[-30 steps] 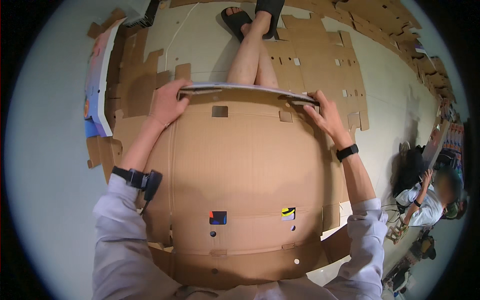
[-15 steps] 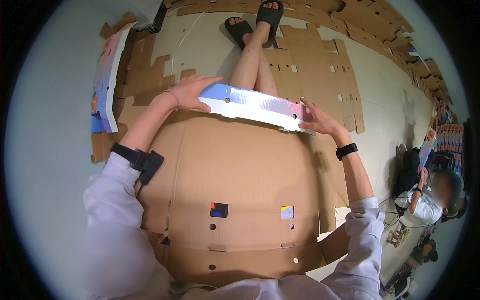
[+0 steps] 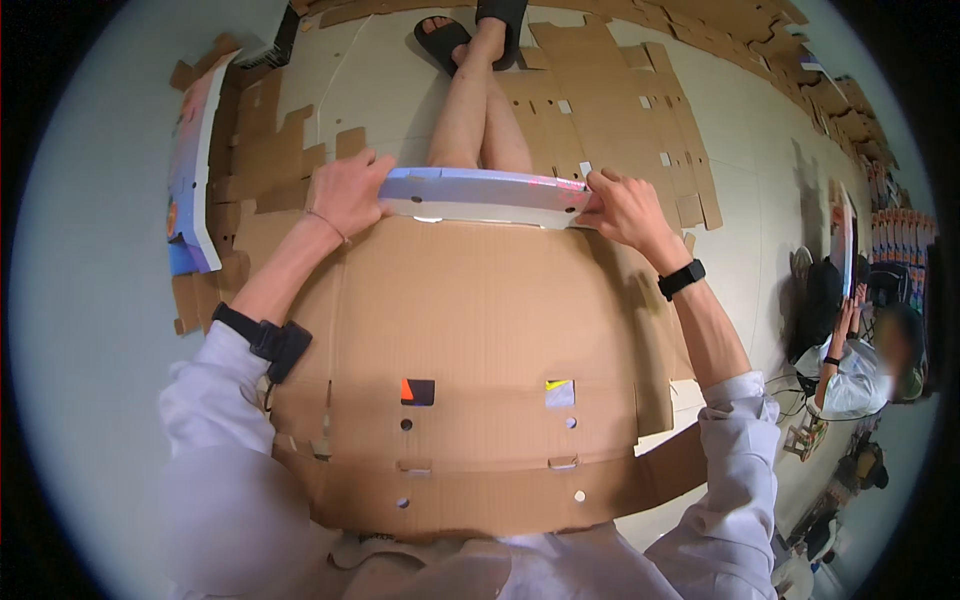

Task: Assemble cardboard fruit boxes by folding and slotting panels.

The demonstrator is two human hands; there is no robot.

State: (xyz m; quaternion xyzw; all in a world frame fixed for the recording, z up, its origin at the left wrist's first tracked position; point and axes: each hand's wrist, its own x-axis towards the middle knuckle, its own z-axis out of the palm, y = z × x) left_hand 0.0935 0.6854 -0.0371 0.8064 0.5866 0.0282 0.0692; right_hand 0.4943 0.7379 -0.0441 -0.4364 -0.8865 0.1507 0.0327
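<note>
A large brown die-cut cardboard box blank lies across my lap, its plain inner side facing up. Square cut-outs and round holes pierce its near part. Along its far edge stands a folded-up wall with a glossy blue, white and pink printed face. My left hand grips the left end of that wall, fingers curled over the top. At the opposite end, my right hand is closed on the wall, thumb and fingers pinching it. Some fingertips are hidden behind the cardboard.
Flattened cardboard sheets cover part of the tiled floor beyond my legs. A printed, partly folded box stands at the left. Far right, another person sits holding a printed cardboard piece, near a stack of boxes.
The printed wall has turned from slanting to nearly level and been pulled more upright. Both hands have closed from spread fingers to a grip on its ends. The co-worker's board has turned.
</note>
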